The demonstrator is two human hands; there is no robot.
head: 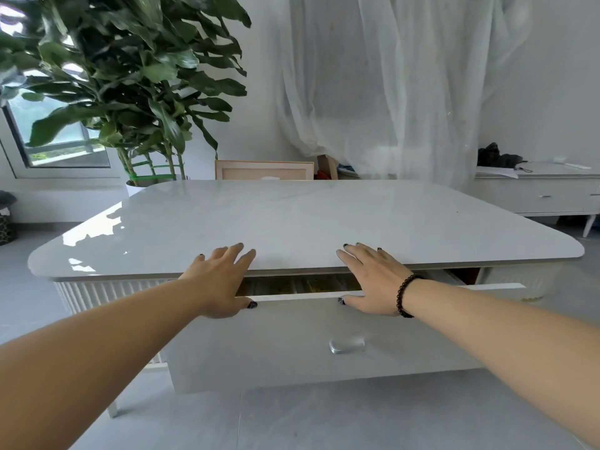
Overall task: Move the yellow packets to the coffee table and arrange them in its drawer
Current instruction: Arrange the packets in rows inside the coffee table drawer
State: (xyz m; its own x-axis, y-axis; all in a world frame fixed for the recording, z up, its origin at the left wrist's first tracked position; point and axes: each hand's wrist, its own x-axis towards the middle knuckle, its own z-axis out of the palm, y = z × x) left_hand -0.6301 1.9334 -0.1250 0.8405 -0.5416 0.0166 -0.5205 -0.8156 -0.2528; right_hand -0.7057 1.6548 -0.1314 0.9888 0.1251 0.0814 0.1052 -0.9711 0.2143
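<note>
Head view: the coffee table's glossy tabletop (292, 222) fills the middle. Its drawer (308, 345) stands slightly ajar below. Through the gap, at 12 o'clock from the drawer's silver handle (346, 345), yellow packets (311, 283) show dimly. The left hand (220, 280) and right hand (373, 280), fingers straight, press on the drawer's top edge, holding nothing. A leafy plant (130, 76) stands at 10 o'clock.

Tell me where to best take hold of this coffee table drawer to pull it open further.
Grip the silver knob at the middle of the drawer front, coming straight from the front. It sticks out clear of the flat panel. Both hands, left and right, now lie on the top edge.
</note>
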